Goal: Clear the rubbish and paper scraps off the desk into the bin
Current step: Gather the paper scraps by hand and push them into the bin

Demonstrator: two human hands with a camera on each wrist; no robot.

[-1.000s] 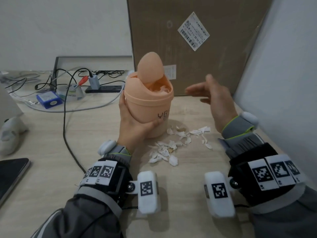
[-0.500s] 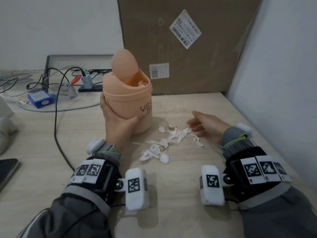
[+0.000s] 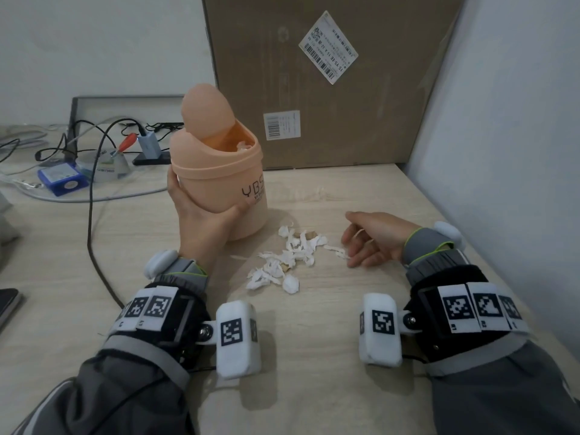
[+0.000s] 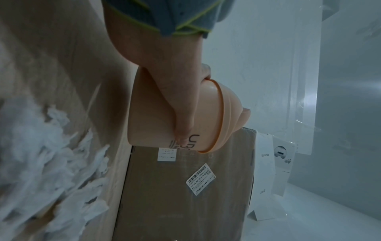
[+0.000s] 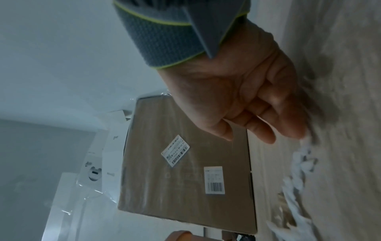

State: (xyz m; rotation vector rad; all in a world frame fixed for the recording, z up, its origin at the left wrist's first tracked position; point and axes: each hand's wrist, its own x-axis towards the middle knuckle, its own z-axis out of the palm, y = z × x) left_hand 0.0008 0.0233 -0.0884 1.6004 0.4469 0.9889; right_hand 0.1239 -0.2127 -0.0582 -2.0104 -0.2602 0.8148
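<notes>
My left hand (image 3: pixel 204 224) grips the peach swing-lid bin (image 3: pixel 219 180) round its lower body, thumb across the front. The bin leans slightly and its flap stands open, with white scraps showing inside. In the left wrist view the hand (image 4: pixel 181 97) wraps the bin (image 4: pixel 208 117). A pile of torn white paper scraps (image 3: pixel 288 259) lies on the desk just right of the bin. My right hand (image 3: pixel 370 240) rests on its edge on the desk at the pile's right end, fingers loosely curled and holding nothing; the right wrist view shows the hand (image 5: pixel 247 106) beside the scraps (image 5: pixel 299 179).
A large cardboard box (image 3: pixel 329 83) stands upright behind the bin. A pale wall (image 3: pixel 502 152) bounds the desk on the right. A black cable (image 3: pixel 91 215), a blue box (image 3: pixel 62 180) and a charger (image 3: pixel 149 146) lie at the back left. A dark phone (image 3: pixel 6 306) sits at the left edge.
My right hand has dropped from beside the bin's opening down to the desk, at the right end of the scrap pile. The left hand keeps holding the bin.
</notes>
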